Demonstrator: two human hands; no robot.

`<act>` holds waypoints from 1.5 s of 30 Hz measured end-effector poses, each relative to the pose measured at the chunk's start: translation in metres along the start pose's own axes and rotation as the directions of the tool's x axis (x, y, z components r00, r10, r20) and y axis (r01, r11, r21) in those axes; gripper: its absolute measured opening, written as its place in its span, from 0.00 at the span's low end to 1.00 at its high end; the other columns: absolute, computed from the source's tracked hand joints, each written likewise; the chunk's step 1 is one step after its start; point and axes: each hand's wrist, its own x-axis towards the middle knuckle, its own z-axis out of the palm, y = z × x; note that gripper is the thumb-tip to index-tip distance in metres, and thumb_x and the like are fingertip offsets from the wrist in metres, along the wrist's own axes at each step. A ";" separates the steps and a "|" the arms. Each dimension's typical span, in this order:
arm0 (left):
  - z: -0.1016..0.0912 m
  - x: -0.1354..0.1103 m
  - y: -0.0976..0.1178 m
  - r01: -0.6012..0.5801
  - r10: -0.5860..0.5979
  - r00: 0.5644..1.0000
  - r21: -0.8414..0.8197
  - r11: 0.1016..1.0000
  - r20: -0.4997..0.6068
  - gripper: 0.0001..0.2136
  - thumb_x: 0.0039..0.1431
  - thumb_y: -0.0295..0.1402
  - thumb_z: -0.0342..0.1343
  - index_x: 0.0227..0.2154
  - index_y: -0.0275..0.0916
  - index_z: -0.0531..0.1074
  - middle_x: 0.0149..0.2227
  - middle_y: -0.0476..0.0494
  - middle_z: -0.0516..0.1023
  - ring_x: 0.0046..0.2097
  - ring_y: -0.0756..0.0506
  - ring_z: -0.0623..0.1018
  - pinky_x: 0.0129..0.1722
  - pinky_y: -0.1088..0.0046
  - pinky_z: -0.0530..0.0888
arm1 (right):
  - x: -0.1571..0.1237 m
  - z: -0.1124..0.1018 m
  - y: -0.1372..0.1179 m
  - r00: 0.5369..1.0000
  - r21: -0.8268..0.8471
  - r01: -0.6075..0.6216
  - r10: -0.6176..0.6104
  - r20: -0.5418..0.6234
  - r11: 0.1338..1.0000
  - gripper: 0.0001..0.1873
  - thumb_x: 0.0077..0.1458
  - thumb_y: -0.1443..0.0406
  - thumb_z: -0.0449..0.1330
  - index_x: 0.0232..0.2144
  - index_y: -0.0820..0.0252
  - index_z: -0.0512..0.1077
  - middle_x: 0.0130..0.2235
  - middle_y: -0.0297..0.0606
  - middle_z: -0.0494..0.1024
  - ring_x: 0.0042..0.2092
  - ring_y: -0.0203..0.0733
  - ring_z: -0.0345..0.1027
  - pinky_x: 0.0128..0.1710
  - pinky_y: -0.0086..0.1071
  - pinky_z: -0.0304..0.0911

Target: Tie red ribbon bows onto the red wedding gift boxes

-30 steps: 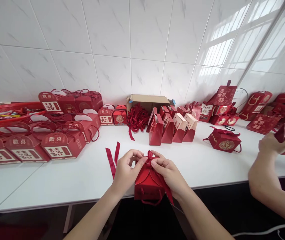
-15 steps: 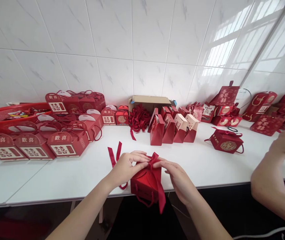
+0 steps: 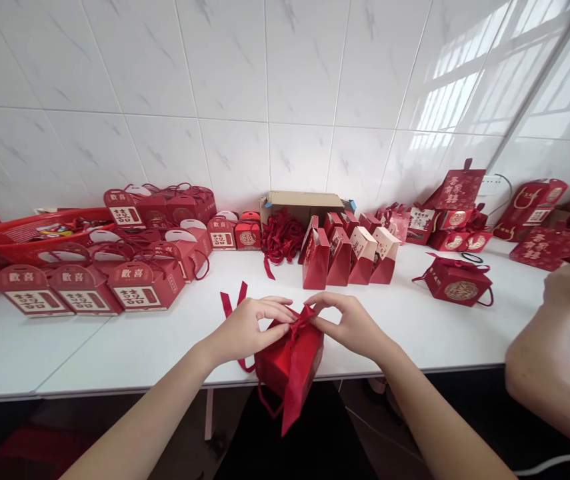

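A red gift box (image 3: 271, 360) sits at the table's front edge, turned at an angle, with a cord handle hanging from its side. A red satin ribbon (image 3: 293, 387) is tied on its top, and a long tail falls down the front. My left hand (image 3: 249, 330) rests over the box top, its thumb and fingers closed at the left side of the knot. From the other side, my right hand (image 3: 352, 327) pinches the ribbon by the knot between thumb and fingertips. Behind my left hand, loose ribbon ends (image 3: 235, 300) stick out over the table.
Red boxes with handles (image 3: 137, 287) stand in rows at left, by a red plastic basket (image 3: 9, 250). A carton (image 3: 309, 199) with ribbons and several slant-topped boxes (image 3: 316, 263) stand ahead. At right are a tied box (image 3: 457, 283) and another person's arm (image 3: 539, 353).
The gift box has turned, swinging the ribbon tail to the left. My right hand has gone from flat, stretched fingers to a pinch at the knot. Another person's hand now shows at far left.
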 end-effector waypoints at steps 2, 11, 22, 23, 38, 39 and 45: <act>-0.002 -0.001 0.001 -0.014 0.014 1.000 0.043 0.999 -0.003 0.10 0.55 0.29 0.53 0.35 0.43 0.80 0.40 0.47 0.81 0.55 0.41 0.71 0.54 0.63 0.70 | -0.008 -0.010 -0.013 1.000 -0.087 0.002 0.000 0.031 0.996 0.12 0.52 0.67 0.59 0.41 0.56 0.72 0.32 0.33 0.78 0.35 0.37 0.71 0.40 0.32 0.63; -0.008 0.000 0.008 -0.055 0.050 0.997 0.110 0.992 0.056 0.10 0.56 0.30 0.52 0.33 0.44 0.79 0.39 0.46 0.80 0.50 0.42 0.74 0.51 0.66 0.69 | -0.005 -0.020 -0.029 0.985 -0.160 -0.046 0.072 0.160 0.986 0.20 0.56 0.52 0.55 0.46 0.56 0.71 0.39 0.40 0.77 0.33 0.38 0.69 0.33 0.32 0.63; -0.020 0.002 0.015 -0.033 0.001 0.993 0.264 0.964 0.120 0.09 0.52 0.27 0.53 0.33 0.42 0.78 0.32 0.47 0.77 0.38 0.46 0.75 0.40 0.72 0.69 | 0.008 -0.008 -0.024 0.909 -0.212 0.340 -0.262 0.324 0.916 0.18 0.58 0.75 0.51 0.45 0.55 0.73 0.36 0.38 0.69 0.35 0.36 0.63 0.36 0.29 0.61; -0.021 0.002 0.015 -0.036 0.001 0.992 0.269 0.963 0.129 0.09 0.52 0.27 0.53 0.33 0.41 0.77 0.32 0.48 0.77 0.38 0.46 0.75 0.40 0.72 0.69 | 0.007 -0.008 -0.023 0.891 -0.255 0.375 -0.270 0.365 0.891 0.22 0.58 0.76 0.49 0.49 0.53 0.71 0.36 0.38 0.68 0.35 0.36 0.62 0.35 0.29 0.61; -0.041 0.003 0.016 0.023 -0.065 0.975 0.194 0.981 0.214 0.08 0.54 0.31 0.52 0.36 0.41 0.74 0.35 0.48 0.78 0.38 0.47 0.75 0.38 0.73 0.69 | 0.001 0.002 -0.020 0.841 -0.516 0.486 -0.215 0.497 0.705 0.34 0.58 0.78 0.47 0.61 0.43 0.55 0.34 0.37 0.60 0.33 0.38 0.52 0.35 0.32 0.54; -0.042 0.004 0.014 0.020 -0.061 0.973 0.184 0.983 0.221 0.09 0.55 0.31 0.52 0.37 0.42 0.74 0.36 0.48 0.78 0.38 0.46 0.75 0.38 0.73 0.69 | 0.001 0.003 -0.020 0.841 -0.525 0.490 -0.218 0.496 0.696 0.33 0.58 0.77 0.47 0.61 0.43 0.55 0.34 0.37 0.60 0.33 0.38 0.52 0.36 0.32 0.53; -0.041 0.004 0.008 0.046 -0.077 0.975 0.152 0.987 0.209 0.10 0.57 0.34 0.52 0.40 0.42 0.73 0.37 0.47 0.77 0.38 0.47 0.75 0.37 0.73 0.69 | 0.001 0.006 -0.017 0.840 -0.484 0.466 -0.199 0.504 0.741 0.27 0.60 0.72 0.50 0.57 0.39 0.62 0.33 0.37 0.59 0.35 0.39 0.52 0.37 0.34 0.52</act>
